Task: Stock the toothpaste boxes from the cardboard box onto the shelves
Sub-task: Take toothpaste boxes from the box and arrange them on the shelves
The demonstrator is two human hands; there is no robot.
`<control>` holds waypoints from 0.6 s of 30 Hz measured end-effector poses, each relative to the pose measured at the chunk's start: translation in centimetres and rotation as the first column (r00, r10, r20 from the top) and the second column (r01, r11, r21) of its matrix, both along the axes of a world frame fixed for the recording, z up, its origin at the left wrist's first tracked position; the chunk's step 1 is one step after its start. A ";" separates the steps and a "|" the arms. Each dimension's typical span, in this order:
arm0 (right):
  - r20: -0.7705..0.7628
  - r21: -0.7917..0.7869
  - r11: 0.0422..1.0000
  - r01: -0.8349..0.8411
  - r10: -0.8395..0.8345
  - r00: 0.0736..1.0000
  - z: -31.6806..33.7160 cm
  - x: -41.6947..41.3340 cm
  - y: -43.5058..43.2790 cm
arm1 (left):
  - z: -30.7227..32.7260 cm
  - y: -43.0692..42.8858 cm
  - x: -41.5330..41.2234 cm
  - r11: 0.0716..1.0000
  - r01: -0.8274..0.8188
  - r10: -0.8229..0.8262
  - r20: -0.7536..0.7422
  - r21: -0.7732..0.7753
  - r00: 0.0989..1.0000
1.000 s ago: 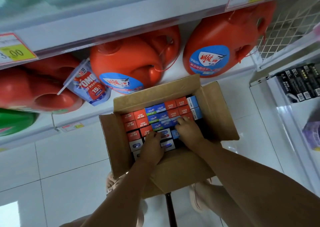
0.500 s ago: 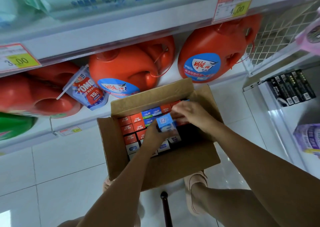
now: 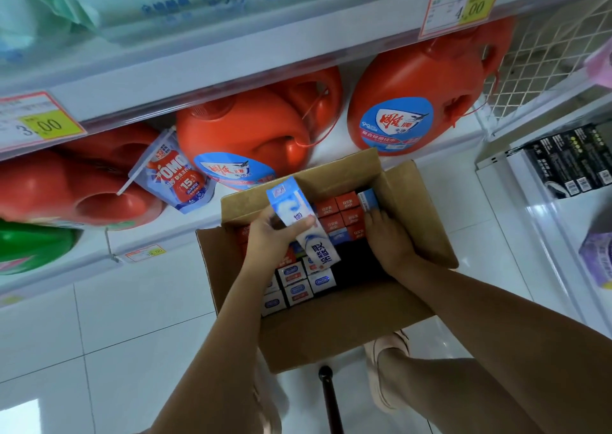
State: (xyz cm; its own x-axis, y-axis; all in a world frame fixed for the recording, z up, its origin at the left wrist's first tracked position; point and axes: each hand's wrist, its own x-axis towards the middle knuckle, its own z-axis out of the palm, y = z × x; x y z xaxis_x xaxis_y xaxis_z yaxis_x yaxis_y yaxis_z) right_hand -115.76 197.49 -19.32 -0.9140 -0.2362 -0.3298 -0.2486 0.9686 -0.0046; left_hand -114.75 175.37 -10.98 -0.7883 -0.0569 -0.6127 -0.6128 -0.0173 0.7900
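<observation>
Open cardboard box [image 3: 331, 327], flaps spread, partly filled
One blue-and-white toothpaste box [image 3: 296, 216] is tilted above it, gripped in the left hand [image 3: 268, 239]; red boxes [image 3: 347, 201] and white boxes [image 3: 293, 276] stand upright in rows inside

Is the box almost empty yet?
Not yet. A dark gap in the carton suggests some are out. The left hand holds one blue box lifted above it, and the right hand touches the red boxes. Lots of red and white boxes are left inside to shelve.

Blue-and-white toothpaste box [image 3: 299, 221], brown cardboard box [image 3: 334, 331], red detergent jugs [image 3: 417, 92], white floor tiles [image 3: 132, 327].
</observation>
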 end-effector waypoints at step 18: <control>0.429 -0.319 0.858 0.402 -0.247 0.869 11.6 0.5 0.2 | 6.9 -1.3 2.0 0.989 -0.032 -0.019 0.347 0.141 0.938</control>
